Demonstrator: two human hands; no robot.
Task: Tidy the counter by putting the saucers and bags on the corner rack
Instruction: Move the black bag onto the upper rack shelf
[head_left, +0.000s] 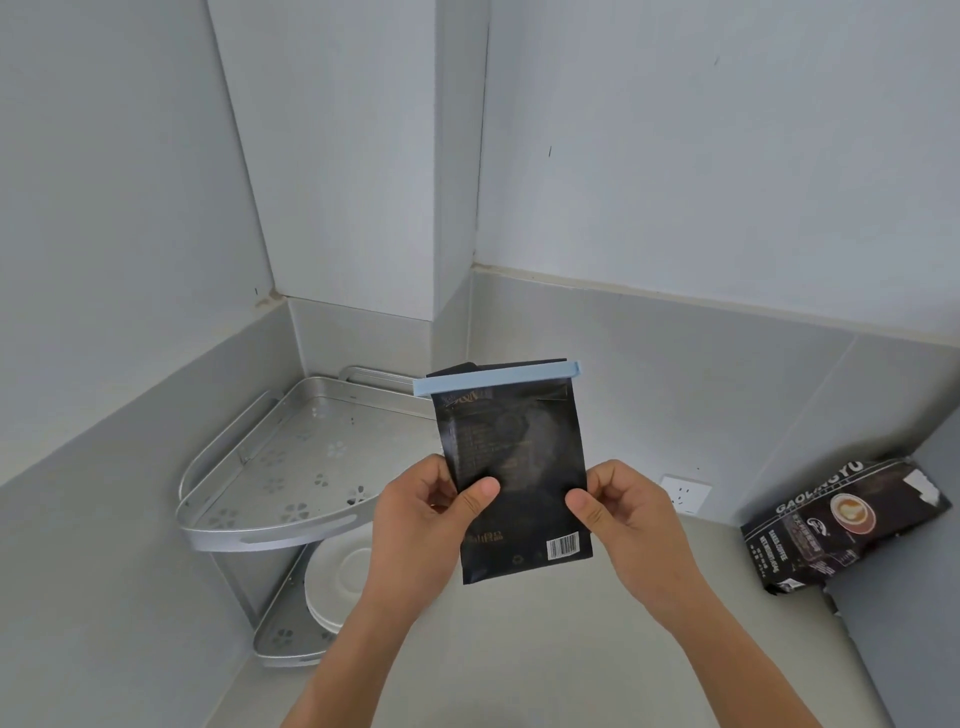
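Observation:
I hold a black bag (514, 447) upright above the counter, its top sealed with a light blue clip (496, 379). My left hand (421, 525) grips its left edge and my right hand (628, 519) grips its right edge, thumbs on the front. To the left, in the corner, stands the silver two-tier corner rack (270, 535). Its top shelf is bare. White saucers (337, 577) are stacked on its bottom shelf, partly hidden by my left arm. A second black coffee bag (841, 525) lies on the counter at the right.
The grey counter (545, 649) runs between grey walls. A white wall socket (685, 493) sits low on the back wall, right of my right hand. The counter ends at a wall or step beside the second bag.

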